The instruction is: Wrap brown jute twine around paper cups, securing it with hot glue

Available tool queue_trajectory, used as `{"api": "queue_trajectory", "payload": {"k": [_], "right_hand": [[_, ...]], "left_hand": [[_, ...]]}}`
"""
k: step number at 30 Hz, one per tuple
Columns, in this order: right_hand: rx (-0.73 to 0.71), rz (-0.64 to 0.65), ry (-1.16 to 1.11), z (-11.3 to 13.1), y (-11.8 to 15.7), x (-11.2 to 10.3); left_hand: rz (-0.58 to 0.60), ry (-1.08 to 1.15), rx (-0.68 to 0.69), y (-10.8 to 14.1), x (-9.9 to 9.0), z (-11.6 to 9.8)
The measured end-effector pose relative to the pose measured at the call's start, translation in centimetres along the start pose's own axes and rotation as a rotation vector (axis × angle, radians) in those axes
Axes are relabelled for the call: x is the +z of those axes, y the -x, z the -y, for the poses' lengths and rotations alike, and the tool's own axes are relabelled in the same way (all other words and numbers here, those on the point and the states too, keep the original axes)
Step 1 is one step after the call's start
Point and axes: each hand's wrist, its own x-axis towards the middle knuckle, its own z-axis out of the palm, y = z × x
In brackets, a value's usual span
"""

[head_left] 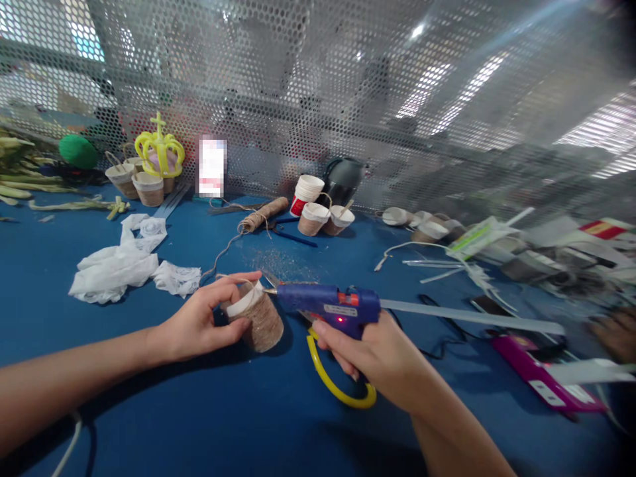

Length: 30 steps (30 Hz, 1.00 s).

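My left hand (pixel 211 315) grips a small paper cup (pixel 263 321) wrapped in brown twine, tilted on its side with its white rim toward the hand. In my right hand (pixel 375 344) is a blue glue gun (pixel 330 305), its red light lit and a long clear glue stick sticking out of the back. The nozzle points left, at the cup's rim; whether they touch I cannot tell. A twine strand runs from the cup area to a twine roll (pixel 265 214). Beneath the gun lie scissors with yellow handles (pixel 322 374).
White lace (pixel 116 268) lies left. Behind stand wrapped cups (pixel 313 218), stacked paper cups (pixel 307 192) and a yellow crown shape (pixel 159 149) against a perforated metal screen (pixel 278 86). A purple power strip (pixel 546 377) with cables lies right, near another person's hand (pixel 613 334).
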Motion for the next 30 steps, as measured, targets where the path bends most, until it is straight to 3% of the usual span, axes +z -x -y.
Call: {"api": "queue_trajectory", "payload": {"k": [30], "right_hand": [[0.007, -0.027, -0.001, 0.14, 0.1, 0.06]], "left_hand": [[0.003, -0.019, 0.012, 0.07, 0.04, 0.11]]}}
